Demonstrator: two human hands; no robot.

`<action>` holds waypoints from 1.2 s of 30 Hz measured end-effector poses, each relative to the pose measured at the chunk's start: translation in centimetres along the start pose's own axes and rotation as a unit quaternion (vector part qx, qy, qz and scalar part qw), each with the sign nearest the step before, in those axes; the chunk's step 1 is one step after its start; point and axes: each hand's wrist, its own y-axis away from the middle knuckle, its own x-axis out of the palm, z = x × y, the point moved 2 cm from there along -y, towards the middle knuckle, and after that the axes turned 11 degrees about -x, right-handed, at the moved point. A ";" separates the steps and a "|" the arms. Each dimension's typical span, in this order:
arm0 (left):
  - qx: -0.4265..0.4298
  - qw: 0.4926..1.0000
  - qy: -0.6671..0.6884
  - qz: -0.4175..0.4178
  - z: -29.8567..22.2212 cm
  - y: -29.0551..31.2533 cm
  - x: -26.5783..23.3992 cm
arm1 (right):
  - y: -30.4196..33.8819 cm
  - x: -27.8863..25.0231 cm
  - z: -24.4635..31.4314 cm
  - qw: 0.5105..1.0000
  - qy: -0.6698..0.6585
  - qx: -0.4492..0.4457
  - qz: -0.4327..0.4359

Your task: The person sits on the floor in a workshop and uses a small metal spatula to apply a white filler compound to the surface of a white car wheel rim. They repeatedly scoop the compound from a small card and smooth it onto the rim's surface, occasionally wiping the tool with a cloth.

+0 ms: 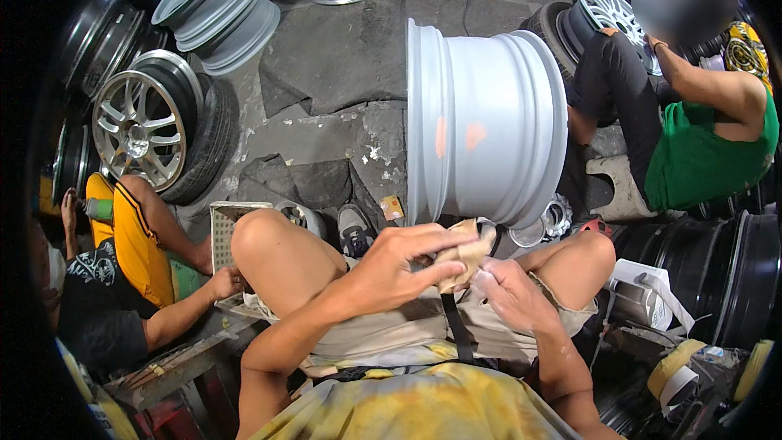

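1. Currently, the left hand (397,265) is closed on a tan sheet (458,267), with thumb and fingers pinching it; the sheet is folded or crumpled.
2. The right hand (515,295) is partly curled just beside the sheet's right side, fingertips whitened. Whether it grips the sheet's edge cannot be told.
3. The sheet is located between the two hands, above the lap (407,332).
4. The grey rim (497,171) lies directly ahead, beyond both hands. Its axle axis runs left to right across the person's front, so the barrel's curved wall, not an open end, faces the hands.
5. The left hand is the nearer: its fingertips reach farther forward than those of the right. The sheet overlaps the rim's near edge in view; contact cannot be confirmed.
6. Two orange patches (476,136) mark the barrel, toward its left flange (415,114).
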 end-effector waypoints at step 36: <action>-0.346 0.820 -0.186 0.415 17.1 1.5 -0.5 | -0.6 -11.3 -1.2 0.938 0.114 -0.088 -0.316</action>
